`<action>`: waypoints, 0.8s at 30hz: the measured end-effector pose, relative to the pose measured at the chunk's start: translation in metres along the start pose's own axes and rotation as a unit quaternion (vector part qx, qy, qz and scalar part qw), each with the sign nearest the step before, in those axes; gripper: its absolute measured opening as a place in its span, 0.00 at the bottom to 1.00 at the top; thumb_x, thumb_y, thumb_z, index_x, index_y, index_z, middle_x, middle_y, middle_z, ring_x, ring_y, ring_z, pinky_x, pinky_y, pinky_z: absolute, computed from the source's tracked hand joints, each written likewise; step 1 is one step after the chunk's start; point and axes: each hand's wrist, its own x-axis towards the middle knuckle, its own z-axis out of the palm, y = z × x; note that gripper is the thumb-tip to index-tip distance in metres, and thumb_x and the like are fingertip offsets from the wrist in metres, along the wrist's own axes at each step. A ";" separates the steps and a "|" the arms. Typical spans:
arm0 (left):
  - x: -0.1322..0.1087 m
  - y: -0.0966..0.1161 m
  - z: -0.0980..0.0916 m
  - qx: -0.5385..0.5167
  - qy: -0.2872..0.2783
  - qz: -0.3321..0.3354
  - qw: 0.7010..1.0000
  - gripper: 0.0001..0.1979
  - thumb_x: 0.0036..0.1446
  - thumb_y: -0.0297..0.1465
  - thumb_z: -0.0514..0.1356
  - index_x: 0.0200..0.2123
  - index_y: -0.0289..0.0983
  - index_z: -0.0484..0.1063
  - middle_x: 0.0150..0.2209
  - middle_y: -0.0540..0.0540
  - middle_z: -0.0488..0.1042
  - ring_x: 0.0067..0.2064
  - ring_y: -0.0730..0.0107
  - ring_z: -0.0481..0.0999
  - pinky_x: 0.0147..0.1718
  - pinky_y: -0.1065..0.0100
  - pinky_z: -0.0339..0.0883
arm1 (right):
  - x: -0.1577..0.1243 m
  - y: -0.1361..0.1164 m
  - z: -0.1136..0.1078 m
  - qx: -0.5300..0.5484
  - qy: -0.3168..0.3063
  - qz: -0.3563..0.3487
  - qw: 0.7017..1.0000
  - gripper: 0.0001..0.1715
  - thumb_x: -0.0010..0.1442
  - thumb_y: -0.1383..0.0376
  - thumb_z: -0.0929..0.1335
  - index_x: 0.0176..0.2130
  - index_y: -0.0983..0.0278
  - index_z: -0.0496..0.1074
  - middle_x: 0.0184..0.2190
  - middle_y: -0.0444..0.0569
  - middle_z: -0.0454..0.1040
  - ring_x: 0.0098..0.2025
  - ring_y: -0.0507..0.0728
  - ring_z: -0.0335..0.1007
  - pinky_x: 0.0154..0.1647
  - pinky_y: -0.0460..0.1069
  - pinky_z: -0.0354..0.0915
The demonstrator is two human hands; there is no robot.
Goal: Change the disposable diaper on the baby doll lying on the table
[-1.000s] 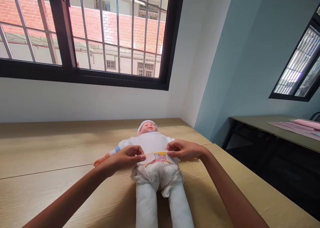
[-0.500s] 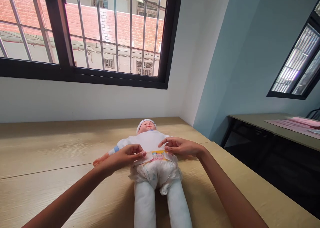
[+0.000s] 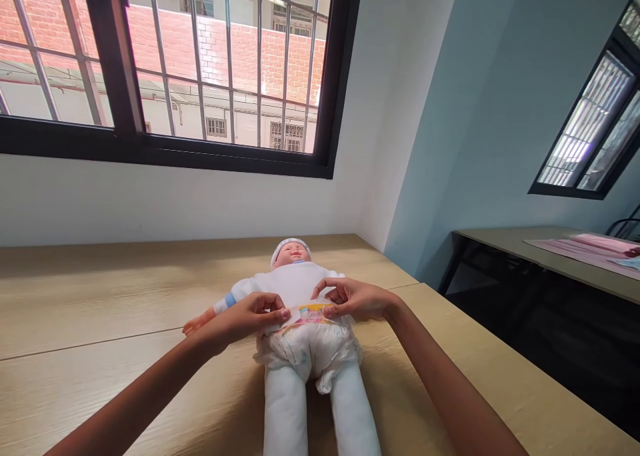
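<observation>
Pinching the diaper (image 3: 325, 346) on the baby doll (image 3: 295, 277) with the left hand (image 3: 256, 315), touching the printed waistband (image 3: 310, 314) with narrowly parted fingers of the right hand (image 3: 357, 299).

We see the doll (image 3: 297, 279) cut off at the legs by the lower edge, one arm mostly behind the right hand (image 3: 357, 297), the lettering (image 3: 314, 314) on the diaper (image 3: 320, 343) unreadably small.

Yellow-and-pink printed band (image 3: 311, 314), on front of white diaper (image 3: 321, 345), any lettering too small to read
</observation>
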 end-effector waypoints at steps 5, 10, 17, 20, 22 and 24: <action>0.002 0.001 0.001 0.004 0.006 0.004 1.000 0.25 0.52 0.52 0.59 0.27 0.35 0.62 0.25 0.54 0.56 0.27 0.76 0.51 0.24 0.70 0.41 | 0.000 -0.003 0.002 -0.010 0.018 0.006 1.000 0.29 0.50 0.57 0.76 0.46 0.63 0.65 0.23 0.36 0.62 0.26 0.48 0.59 0.27 0.42 0.54; 0.001 0.002 0.002 -0.012 0.020 -0.001 1.000 0.24 0.50 0.52 0.62 0.28 0.35 0.64 0.26 0.53 0.60 0.28 0.76 0.54 0.24 0.72 0.44 | -0.005 -0.007 -0.003 -0.036 0.055 0.013 0.998 0.28 0.50 0.56 0.76 0.45 0.62 0.66 0.26 0.40 0.68 0.29 0.49 0.62 0.30 0.44 0.57; 0.000 0.001 0.002 0.000 0.017 -0.004 1.000 0.24 0.50 0.52 0.61 0.29 0.35 0.65 0.27 0.52 0.61 0.29 0.75 0.56 0.25 0.72 0.47 | -0.015 -0.030 0.002 -0.190 0.135 0.002 0.972 0.23 0.50 0.53 0.74 0.42 0.64 0.75 0.39 0.49 0.76 0.42 0.57 0.69 0.43 0.49 0.63; 0.000 0.000 0.001 0.005 0.018 0.000 1.000 0.25 0.51 0.53 0.60 0.30 0.35 0.66 0.27 0.52 0.61 0.29 0.75 0.56 0.25 0.72 0.47 | -0.013 -0.033 0.008 -0.232 0.119 0.018 0.965 0.21 0.50 0.54 0.74 0.41 0.64 0.77 0.40 0.48 0.77 0.43 0.58 0.70 0.42 0.49 0.63; -0.001 0.002 0.002 0.007 0.021 -0.001 1.000 0.25 0.50 0.53 0.60 0.30 0.35 0.66 0.27 0.53 0.61 0.29 0.75 0.56 0.25 0.72 0.46 | -0.011 -0.032 0.009 -0.242 0.111 0.024 0.964 0.21 0.50 0.54 0.74 0.40 0.64 0.77 0.39 0.48 0.77 0.42 0.58 0.70 0.40 0.48 0.63; -0.002 0.005 0.003 0.005 0.023 -0.006 1.000 0.25 0.50 0.53 0.61 0.29 0.35 0.66 0.27 0.53 0.61 0.29 0.75 0.56 0.25 0.72 0.46 | -0.010 -0.029 0.010 -0.237 0.093 0.019 0.967 0.21 0.51 0.53 0.73 0.40 0.65 0.76 0.38 0.47 0.76 0.40 0.56 0.69 0.37 0.47 0.62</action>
